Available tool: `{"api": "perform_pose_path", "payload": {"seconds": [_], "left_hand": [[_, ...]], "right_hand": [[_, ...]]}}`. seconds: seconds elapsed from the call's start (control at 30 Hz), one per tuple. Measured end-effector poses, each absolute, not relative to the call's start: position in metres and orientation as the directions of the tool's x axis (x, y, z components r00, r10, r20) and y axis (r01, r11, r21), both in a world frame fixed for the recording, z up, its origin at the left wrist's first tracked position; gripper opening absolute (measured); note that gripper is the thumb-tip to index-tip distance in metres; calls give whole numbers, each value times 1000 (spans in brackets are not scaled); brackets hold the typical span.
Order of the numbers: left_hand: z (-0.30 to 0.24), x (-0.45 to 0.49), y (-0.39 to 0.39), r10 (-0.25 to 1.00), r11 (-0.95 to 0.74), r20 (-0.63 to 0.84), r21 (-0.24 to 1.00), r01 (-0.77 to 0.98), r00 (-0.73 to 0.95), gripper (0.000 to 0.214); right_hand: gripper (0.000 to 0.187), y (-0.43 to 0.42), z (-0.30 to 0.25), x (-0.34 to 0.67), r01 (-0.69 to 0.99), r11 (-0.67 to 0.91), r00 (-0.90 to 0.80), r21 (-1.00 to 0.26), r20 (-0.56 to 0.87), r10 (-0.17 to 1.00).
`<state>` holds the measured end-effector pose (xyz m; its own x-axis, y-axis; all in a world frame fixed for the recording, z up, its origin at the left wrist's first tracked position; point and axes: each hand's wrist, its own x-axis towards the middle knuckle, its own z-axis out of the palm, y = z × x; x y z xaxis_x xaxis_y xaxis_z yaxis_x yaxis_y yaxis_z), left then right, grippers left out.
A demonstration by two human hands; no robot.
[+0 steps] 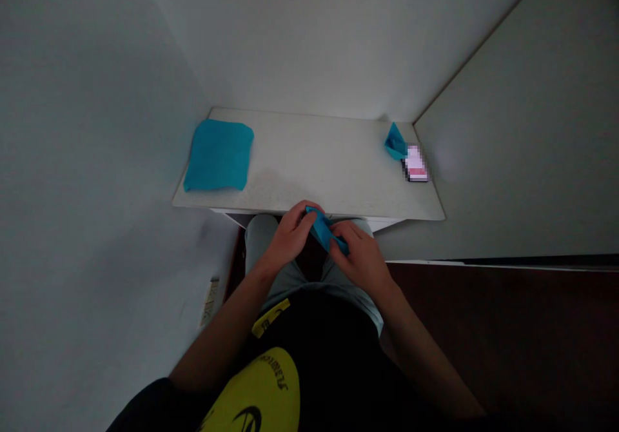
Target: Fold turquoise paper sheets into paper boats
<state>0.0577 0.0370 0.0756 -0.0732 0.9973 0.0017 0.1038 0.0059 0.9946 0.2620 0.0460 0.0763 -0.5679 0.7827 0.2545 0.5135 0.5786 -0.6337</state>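
Both the left hand [291, 235] and the right hand [356, 253] have a closed grip on a narrow piece of folded blue paper [322, 231], held above the lap, near the front edge of a white surface [314, 161]. The left thumb presses on the upper end; the right thumb and fingers pinch the lower end, where the folds are partly hidden.

On the left of the surface lies a flat blue square sheet [219, 156], with no writing visible on it. Toward the far right corner sits a folded blue paper boat [395, 142], just beside a phone [416, 163] whose lit screen is pixelated pink and white, so nothing on it can be read.

The person's black T-shirt [338, 354] carries a large yellow print [275, 387] with a curved line of dark, ornate lettering, upside down and too blurred to read for certain, above a dark crescent-like emblem. A smaller yellow patch [271, 318] bears dark marks, also illegible.
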Motion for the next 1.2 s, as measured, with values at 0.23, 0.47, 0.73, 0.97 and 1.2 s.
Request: {"api": "perform_pose_path", "payload": {"seconds": [0.23, 0.47, 0.73, 0.97, 1.2], "left_hand": [[69, 53, 35, 993, 104, -105, 994, -33, -59, 37], [45, 47, 29, 978, 206, -188, 932, -298, 88, 83], [35, 51, 27, 992, 64, 2, 848, -526, 124, 72], [75, 54, 20, 965, 168, -58, 886, -432, 257, 64], [94, 59, 19, 928, 177, -9, 890, -420, 374, 61]], "right_hand": [[8, 46, 82, 266, 506, 563, -438, -653, 367, 820], [12, 47, 82, 272, 475, 399, -219, -784, 333, 917], [20, 54, 58, 279, 171, 266, -179, -949, 235, 955], [27, 62, 56, 279, -27, 59, -259, -998, 64, 964], [49, 59, 56, 273, -232, -217, -447, -948, -95, 889]]}}
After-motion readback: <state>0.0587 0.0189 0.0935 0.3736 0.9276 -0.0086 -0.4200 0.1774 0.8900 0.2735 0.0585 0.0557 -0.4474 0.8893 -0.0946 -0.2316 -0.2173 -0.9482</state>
